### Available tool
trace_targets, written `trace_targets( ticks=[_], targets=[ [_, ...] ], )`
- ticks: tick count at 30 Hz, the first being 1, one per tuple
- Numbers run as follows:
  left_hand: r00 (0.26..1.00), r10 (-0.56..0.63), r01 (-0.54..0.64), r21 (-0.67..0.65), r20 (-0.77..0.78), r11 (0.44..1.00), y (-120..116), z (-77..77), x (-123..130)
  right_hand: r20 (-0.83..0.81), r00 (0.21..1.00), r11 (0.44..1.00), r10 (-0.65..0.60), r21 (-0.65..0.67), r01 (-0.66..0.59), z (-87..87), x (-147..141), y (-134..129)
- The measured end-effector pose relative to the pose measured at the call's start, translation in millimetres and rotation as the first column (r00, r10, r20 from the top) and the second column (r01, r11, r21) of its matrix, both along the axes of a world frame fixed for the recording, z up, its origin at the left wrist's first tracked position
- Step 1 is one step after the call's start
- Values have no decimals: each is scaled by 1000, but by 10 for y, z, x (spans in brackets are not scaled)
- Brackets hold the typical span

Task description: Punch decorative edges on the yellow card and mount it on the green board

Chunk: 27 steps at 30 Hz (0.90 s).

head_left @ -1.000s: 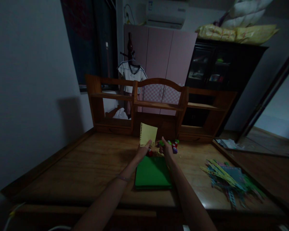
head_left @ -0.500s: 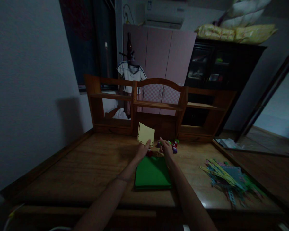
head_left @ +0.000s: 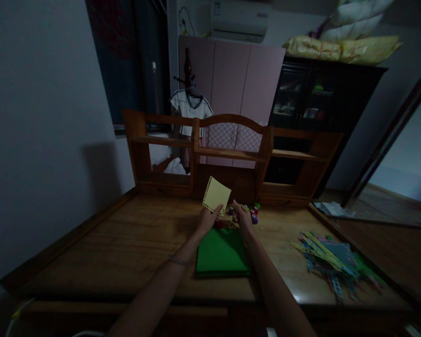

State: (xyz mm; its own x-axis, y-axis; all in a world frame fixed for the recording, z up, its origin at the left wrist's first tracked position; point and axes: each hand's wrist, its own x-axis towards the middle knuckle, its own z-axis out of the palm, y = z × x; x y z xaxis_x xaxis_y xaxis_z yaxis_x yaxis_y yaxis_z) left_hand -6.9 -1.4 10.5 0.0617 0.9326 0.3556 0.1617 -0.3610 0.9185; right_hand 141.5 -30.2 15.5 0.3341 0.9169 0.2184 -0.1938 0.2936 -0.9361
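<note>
My left hand (head_left: 209,220) pinches the lower edge of a small yellow sheet (head_left: 216,194) with a row of holes along its left side. The sheet is tilted up above the desk. Just to the right, my right hand (head_left: 243,214) has its fingers curled together; whatever they hold is too small and dark to make out. Beneath both wrists lies a green folder or pad (head_left: 222,255). Small red, purple and green pieces with eye-like dots (head_left: 254,218) sit beside and behind my right hand. Yellow scraps (head_left: 231,223) lie between the hands.
A heap of colourful perforated paper strips (head_left: 331,257) lies on the right of the wooden desk (head_left: 126,243). A wooden shelf unit (head_left: 231,153) stands along the back edge. A wall is close on the left.
The yellow sheet has turned clockwise and shifted slightly right in my left hand. My right hand has hardly moved.
</note>
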Motion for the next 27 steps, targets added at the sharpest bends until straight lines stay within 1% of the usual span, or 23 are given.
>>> trace_targets(
  ticks=[3,6,11,14,15,19,22,24,25,27],
  targets=[
    [999,-7,7,11,-36,1000,-11,30,-14,8,1000,1000,25,4,-25,-13,5,2],
    [998,3,-4,-18,-67,1000,5,32,-18,26,1000,1000,14,2,-14,-26,11,15],
    [997,64,-66,32,45,997,43,-26,-10,51,998,1000,-25,-3,25,-19,17,30],
    [995,79,-78,-23,58,997,71,-75,-14,53,998,999,-32,0,32,-4,19,12],
    [996,73,-72,-20,56,997,83,-91,-14,52,998,1000,-30,5,30,0,19,5],
    [998,34,-39,107,53,993,140,-141,0,38,999,1000,-20,10,19,-5,20,5],
    [999,34,-36,124,21,992,151,-152,-10,8,1000,1000,0,4,0,-21,27,32],
    [999,35,-35,124,5,992,132,-132,-48,-3,1000,1000,-1,-5,1,-30,32,50],
    [1000,23,-23,149,5,989,115,-113,-77,2,1000,1000,-8,-7,8,-34,35,55],
    [1000,-14,7,253,23,968,75,-67,-142,20,1000,1000,-23,-8,23,-38,37,59]
  ],
)
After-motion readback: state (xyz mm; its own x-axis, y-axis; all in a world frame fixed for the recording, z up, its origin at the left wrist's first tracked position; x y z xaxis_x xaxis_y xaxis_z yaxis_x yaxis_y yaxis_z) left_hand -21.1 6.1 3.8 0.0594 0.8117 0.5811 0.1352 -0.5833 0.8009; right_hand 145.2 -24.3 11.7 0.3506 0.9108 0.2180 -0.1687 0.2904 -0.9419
